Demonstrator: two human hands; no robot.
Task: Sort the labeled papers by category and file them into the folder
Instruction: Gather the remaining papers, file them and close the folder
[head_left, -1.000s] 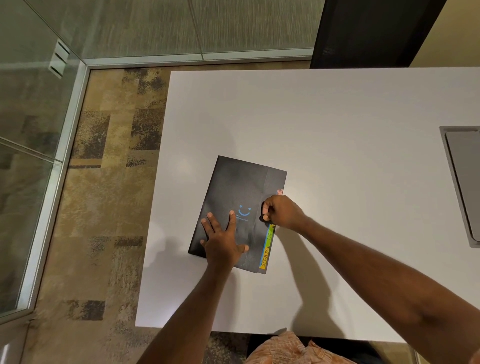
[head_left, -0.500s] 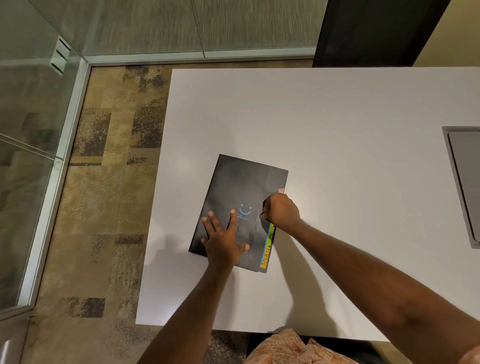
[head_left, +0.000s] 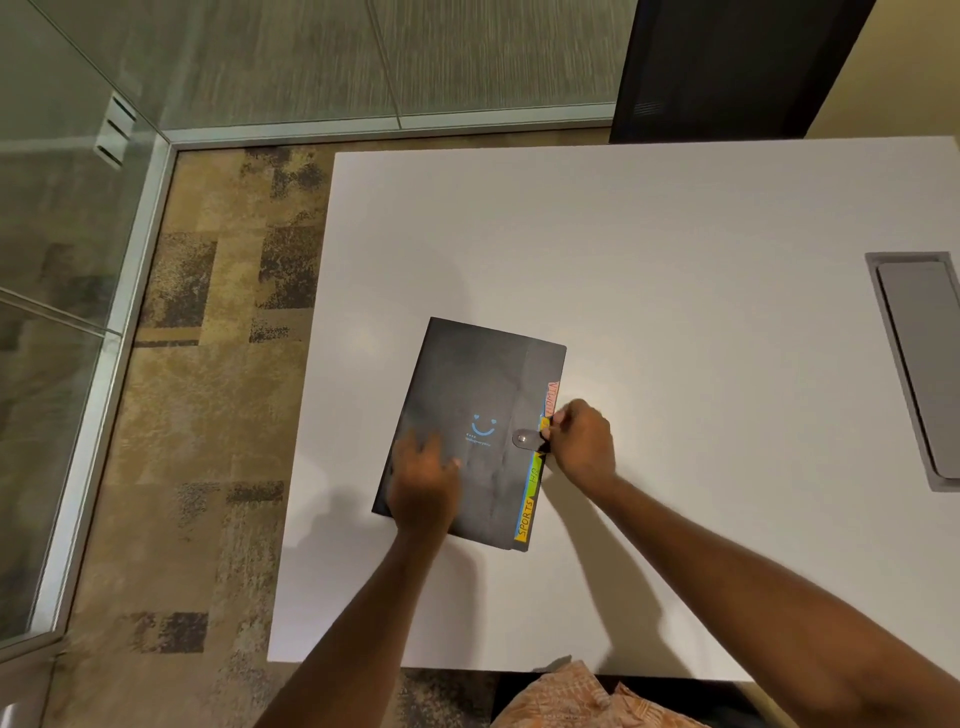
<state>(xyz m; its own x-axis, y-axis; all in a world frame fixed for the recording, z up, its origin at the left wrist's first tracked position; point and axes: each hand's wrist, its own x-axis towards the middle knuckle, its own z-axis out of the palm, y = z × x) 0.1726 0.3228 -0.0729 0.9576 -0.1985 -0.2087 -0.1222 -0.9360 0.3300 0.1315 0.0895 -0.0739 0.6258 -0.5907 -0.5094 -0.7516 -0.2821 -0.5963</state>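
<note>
Folder (head_left: 467, 405) lying shut on table (head_left: 675, 260), strap (head_left: 524, 439) snapped. L hand (head_left: 423, 483) pressing flat on cover (blurry). R hand (head_left: 584, 441) pinching folder's right edge by strap. Risk: tugging there bending tabs (head_left: 530, 499), or folder sliding if L hand's lifting. Cable hatch (head_left: 919, 364) sitting well apart, not in the way.

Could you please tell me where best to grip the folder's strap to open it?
Pinch the strap at its rounded snap end, coming from the left over the folder cover: that end stops there, while the other runs round the tabbed right edge.
</note>
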